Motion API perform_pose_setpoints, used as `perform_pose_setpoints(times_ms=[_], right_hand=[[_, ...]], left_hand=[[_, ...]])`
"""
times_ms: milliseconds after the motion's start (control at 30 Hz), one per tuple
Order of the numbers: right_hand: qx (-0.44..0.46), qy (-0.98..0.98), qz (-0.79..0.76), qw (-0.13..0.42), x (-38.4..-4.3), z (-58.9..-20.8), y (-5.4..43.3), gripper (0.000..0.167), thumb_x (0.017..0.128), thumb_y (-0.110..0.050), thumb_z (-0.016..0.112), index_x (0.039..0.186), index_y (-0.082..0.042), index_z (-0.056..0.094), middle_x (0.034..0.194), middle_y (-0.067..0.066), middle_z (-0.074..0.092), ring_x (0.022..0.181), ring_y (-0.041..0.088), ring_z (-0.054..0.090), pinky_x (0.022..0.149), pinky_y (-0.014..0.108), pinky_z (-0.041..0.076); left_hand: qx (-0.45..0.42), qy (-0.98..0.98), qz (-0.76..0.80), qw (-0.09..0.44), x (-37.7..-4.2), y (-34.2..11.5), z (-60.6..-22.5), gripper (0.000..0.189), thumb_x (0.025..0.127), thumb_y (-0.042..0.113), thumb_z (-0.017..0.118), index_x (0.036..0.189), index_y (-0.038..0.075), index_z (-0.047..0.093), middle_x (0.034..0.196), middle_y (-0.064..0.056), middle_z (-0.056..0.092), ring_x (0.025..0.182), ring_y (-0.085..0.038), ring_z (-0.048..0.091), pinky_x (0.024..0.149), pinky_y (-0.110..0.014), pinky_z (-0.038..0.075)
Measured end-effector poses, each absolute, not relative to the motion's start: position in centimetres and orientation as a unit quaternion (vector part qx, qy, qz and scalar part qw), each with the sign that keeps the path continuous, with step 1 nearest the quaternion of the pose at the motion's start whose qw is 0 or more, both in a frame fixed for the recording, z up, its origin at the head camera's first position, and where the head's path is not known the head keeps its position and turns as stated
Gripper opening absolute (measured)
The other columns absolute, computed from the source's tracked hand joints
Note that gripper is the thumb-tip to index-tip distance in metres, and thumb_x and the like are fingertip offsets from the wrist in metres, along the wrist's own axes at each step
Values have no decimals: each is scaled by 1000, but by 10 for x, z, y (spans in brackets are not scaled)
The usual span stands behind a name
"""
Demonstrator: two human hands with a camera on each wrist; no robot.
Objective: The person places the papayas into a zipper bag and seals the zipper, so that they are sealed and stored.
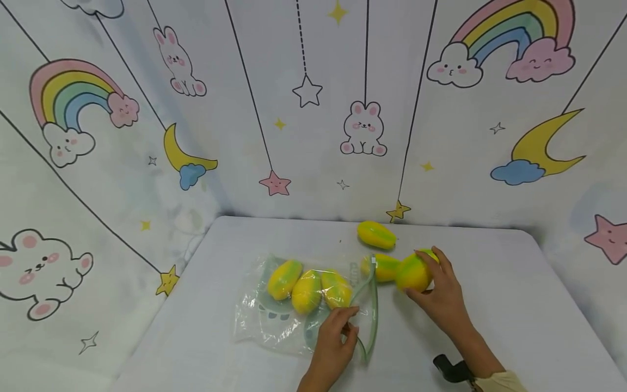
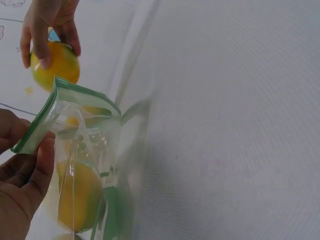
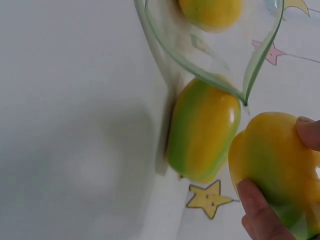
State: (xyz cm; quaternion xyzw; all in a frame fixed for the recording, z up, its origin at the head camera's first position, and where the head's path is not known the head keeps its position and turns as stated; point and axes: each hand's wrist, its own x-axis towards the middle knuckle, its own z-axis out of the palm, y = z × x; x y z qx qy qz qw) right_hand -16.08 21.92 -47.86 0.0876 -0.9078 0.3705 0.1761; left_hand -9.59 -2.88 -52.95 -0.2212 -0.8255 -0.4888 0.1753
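Observation:
A clear zip bag (image 1: pixel 252 326) with a green-edged mouth lies on the white table, its mouth facing right. Three oblong yellow-and-green fruits (image 1: pixel 307 292) show through its plastic. My left hand (image 1: pixel 335 340) pinches the near edge of the mouth between thumb and fingers; the left wrist view shows the green rim (image 2: pixel 45 117) standing apart there. To the right of the mouth, my right hand (image 1: pixel 443 299) grips another such fruit (image 1: pixel 413 273), with thumb and fingers on opposite sides. Just behind the held one, a loose fruit (image 1: pixel 387 268) lies at the bag's mouth, partly overlapped by the rim.
One more yellow-and-green fruit (image 1: pixel 376 235) lies farther back, near the table's rear edge. A white backdrop (image 1: pixel 313 141) with cartoon rabbits, stars and rainbows rises behind and beside the table (image 1: pixel 509 283). A black device (image 1: pixel 452 370) sits at the right wrist.

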Motion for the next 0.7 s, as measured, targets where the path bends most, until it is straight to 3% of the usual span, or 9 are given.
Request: perform_pose_setpoints(times_ms=[367,700], right_hand=[[122,-893,413,130,-150,-480,194,84,66,-4,89,138,-11,47,151,24,31,106,39,59,63,23,59],[112,-882,457,39,-140,-498,171,80,68,-20,91,135,-18,47,140,12,47,113,30,56,81,37,59]], left_hand=[[-215,-827,-490,173,-94,-30,-524,48,81,-13,68,123,10,60,105,-6,62,77,-5,56,68,-15,54],[-214,-824,-488,189,-96,-30,-514,46,84,-12,64,126,7,58,108,-8,62,78,-4,56,68,-14,54]])
